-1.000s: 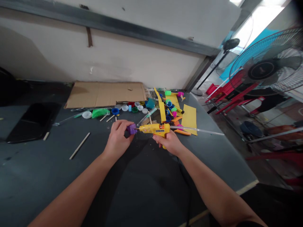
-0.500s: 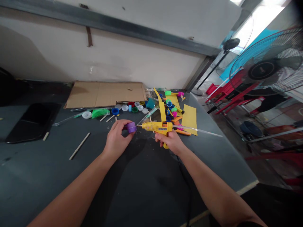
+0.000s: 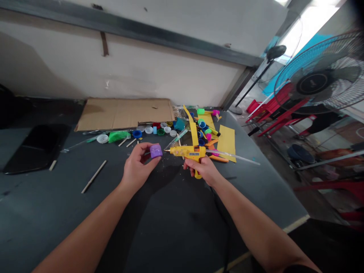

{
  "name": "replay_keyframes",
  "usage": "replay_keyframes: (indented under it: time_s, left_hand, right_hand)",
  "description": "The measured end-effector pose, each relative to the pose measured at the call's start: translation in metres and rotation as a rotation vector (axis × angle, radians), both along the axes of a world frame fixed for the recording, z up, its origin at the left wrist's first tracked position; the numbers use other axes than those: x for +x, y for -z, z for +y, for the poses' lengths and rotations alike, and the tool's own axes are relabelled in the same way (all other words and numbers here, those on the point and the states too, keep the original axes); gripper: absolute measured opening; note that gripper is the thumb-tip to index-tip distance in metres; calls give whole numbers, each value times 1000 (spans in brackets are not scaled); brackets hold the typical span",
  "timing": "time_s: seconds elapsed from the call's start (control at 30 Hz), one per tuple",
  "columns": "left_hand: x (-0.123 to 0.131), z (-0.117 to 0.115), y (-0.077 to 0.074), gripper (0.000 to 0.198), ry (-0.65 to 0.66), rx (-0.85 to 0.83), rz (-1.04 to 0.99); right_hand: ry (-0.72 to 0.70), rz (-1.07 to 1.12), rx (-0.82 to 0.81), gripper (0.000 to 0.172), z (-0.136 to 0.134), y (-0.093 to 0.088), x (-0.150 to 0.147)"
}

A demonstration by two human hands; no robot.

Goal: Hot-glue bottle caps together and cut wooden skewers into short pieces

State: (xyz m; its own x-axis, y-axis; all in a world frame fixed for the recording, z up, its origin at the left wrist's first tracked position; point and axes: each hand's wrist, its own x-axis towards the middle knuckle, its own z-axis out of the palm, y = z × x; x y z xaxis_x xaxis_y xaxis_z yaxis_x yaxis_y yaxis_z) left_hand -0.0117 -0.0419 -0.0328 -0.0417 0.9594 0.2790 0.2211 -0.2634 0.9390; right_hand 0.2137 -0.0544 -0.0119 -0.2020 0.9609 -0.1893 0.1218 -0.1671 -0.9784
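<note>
Head view: nearest us, our forearms reach in over the dark table [image 3: 261, 201], and a black cord [image 3: 218, 208] trails down beside the right one, out of the way of our hands. Our left hand [image 3: 135, 168] pinches a purple cap [image 3: 156, 151] between thumb and fingers, gripping its left part, which probably keeps our fingertips back from what may be a hot tip and leaves the facing side bare. Our right hand [image 3: 205, 170] is wrapped round the handle of a yellow glue gun [image 3: 186, 152]; we cannot tell whether the trigger is squeezed. We hold the gun about level, nozzle pointing left just beside the cap, a pose that seems to suit close aim. A long clear glue stick [image 3: 240, 157] juts from its back, presumably because it is too long to sit inside. Off to the left, a loose wooden stick [image 3: 94, 176] lies well apart from our hands. Just past them, bottle caps [image 3: 173, 133] and a green wrapper [image 3: 118, 137] lie near a flat cardboard sheet [image 3: 122, 113], perhaps to be within easy reach. Behind the gun's rear sits a yellow card [image 3: 226, 140]; farther off, past the table's right edge, stands a fan [image 3: 312, 83].
</note>
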Motion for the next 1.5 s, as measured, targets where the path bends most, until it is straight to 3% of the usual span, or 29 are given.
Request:
replay_keyframes:
  time_s: [0.23, 0.4, 0.7, 0.9, 1.0, 1.17, 1.3, 1.5]
  left_hand:
    - [-1, 5, 2, 39, 28, -80, -255]
    - [-4, 6, 6, 36, 101, -95, -403]
    - [-4, 9, -4, 30, 70, -138, -559]
    - [-3, 11, -5, 31, 42, -100, -593]
    - [-3, 12, -3, 32, 39, -103, -606]
    - [-3, 12, -4, 30, 37, -85, -609]
    - [-2, 11, -4, 30, 23, -85, -590]
    - [-1, 10, -2, 27, 20, -53, -559]
  right_hand:
    - [4, 390, -121, 30, -3, -7, 1]
    - [-20, 553, -172, 31, -1, -16, 8]
    - [57, 386, -41, 51, -5, -41, 21]
    - [274, 401, -79, 29, -2, -67, 77]
    - [456, 368, -58, 22, -11, -58, 119]
    - [737, 267, -106, 15, -34, -17, 162]
    - [784, 137, -98, 16, -42, 1, 165]
    - [749, 24, -89, 20, -40, 4, 162]
